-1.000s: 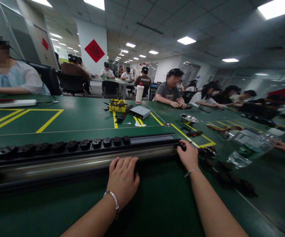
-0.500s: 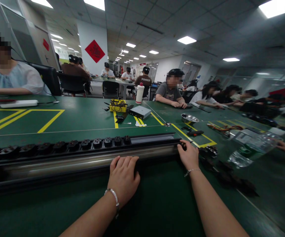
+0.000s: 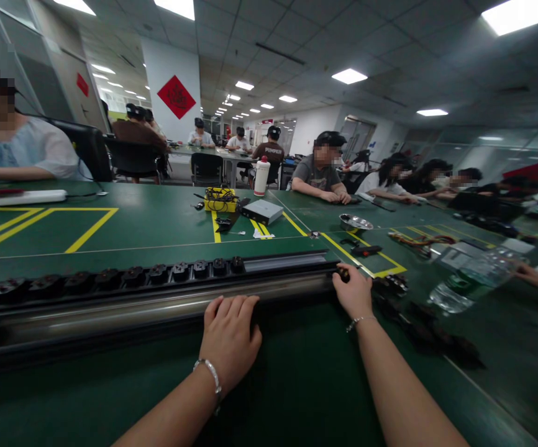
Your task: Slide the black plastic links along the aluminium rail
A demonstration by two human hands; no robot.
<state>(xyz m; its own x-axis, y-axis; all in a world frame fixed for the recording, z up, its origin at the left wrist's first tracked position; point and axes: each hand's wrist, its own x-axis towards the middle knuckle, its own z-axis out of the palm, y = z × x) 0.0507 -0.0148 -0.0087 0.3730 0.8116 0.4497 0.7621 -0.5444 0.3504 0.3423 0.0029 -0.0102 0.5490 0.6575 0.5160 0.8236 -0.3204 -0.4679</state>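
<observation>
A long black rail with a shiny metallic face lies across the green table in front of me. My left hand rests against its near side, fingers curled over the edge and thumb apart. At the rail's right end, my right hand has its fingers closed around a small black part with a brass-coloured spot; the fingers hide most of it. Behind runs a second black rail, where several black socket modules sit in a row along the left and middle.
Right of my right hand lie dark modules and a plastic bottle. Farther back are a metal bowl, a grey box, a yellow box with cables and a white bottle. Other people sit around the tables.
The view has shifted slightly, moving everything a little to the left. Both hands keep nearly the same places on the rail; the small part beneath my right fingers shows slightly more.
</observation>
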